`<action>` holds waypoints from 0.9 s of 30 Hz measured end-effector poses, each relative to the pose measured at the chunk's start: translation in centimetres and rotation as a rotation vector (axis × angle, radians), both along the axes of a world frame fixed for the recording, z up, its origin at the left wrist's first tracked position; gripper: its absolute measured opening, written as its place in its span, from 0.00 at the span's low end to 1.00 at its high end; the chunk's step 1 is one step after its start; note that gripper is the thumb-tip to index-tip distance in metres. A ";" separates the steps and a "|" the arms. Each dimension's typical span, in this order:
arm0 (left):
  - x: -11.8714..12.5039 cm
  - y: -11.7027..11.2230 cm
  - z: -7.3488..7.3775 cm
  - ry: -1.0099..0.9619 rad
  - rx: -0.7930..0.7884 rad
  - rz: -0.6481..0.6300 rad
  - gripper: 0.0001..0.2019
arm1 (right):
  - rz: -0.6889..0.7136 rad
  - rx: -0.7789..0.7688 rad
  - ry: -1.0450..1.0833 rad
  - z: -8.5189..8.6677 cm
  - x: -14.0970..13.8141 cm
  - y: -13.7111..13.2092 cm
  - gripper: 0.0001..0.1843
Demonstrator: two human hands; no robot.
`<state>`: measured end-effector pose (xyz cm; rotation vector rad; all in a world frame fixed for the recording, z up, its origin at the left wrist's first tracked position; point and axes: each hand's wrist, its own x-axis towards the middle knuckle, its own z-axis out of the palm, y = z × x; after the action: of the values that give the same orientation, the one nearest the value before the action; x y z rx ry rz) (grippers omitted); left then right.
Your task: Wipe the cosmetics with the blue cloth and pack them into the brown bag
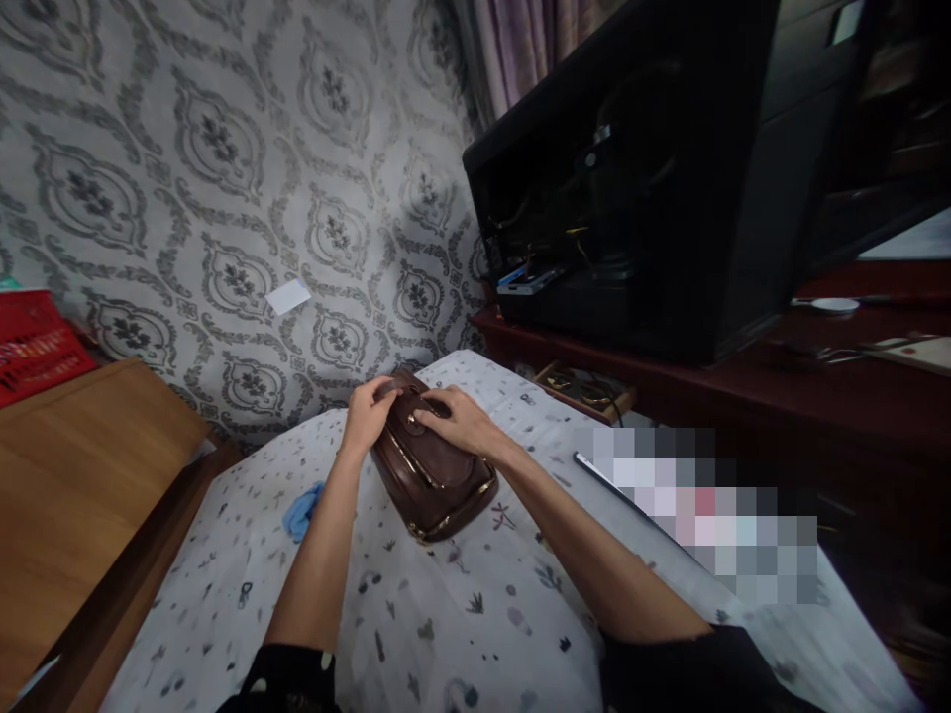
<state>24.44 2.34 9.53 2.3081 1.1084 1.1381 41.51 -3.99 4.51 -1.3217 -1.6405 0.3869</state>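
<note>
A small brown leather bag with gold trim lies on a white patterned cloth. My left hand grips the bag's far end with curled fingers. My right hand rests on top of the bag, fingers pinched together near the top edge, apparently at a zip or clasp. Both forearms reach forward from the bottom of the view.
A blue cloth lies left of my left arm. A wooden board stands at the left, a red crate behind it. A black open cabinet sits on a dark red shelf at the right. Patterned wallpaper is behind.
</note>
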 end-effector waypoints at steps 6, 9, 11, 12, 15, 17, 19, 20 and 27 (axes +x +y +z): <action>0.9 0.0 0.3 0.018 -0.037 -0.012 0.08 | 0.084 0.030 0.085 0.0 0.5 0.7 0.15; 1.4 0.2 0.7 0.060 -0.057 0.002 0.06 | 0.084 0.051 0.124 -0.6 0.4 0.6 0.16; 1.7 0.5 0.8 0.076 -0.092 0.006 0.05 | 0.079 0.057 0.154 -1.1 0.2 0.4 0.17; 1.9 0.6 0.9 0.080 -0.115 0.005 0.04 | 0.072 0.064 0.179 -1.3 0.1 0.3 0.17; 2.3 1.1 1.0 0.072 -0.196 -0.013 0.04 | 0.031 0.093 0.266 -1.9 -0.1 0.0 0.16; 2.5 1.3 1.2 0.060 -0.245 -0.033 0.05 | 0.005 0.103 0.304 -2.1 -0.2 -0.1 0.17; 2.6 1.5 1.3 0.053 -0.282 -0.051 0.05 | -0.009 0.101 0.321 -2.1 -0.1 -0.3 0.19; 2.6 1.5 1.4 0.051 -0.297 -0.058 0.06 | -0.016 0.100 0.326 -2.1 -0.1 -0.4 0.20; 2.6 1.2 1.5 0.035 -0.341 -0.094 0.08 | -0.042 0.109 0.326 -1.6 0.0 -0.9 0.19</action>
<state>27.03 3.54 11.06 2.0950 1.0973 0.8059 41.53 -4.92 2.94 -1.1434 -1.3411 0.4555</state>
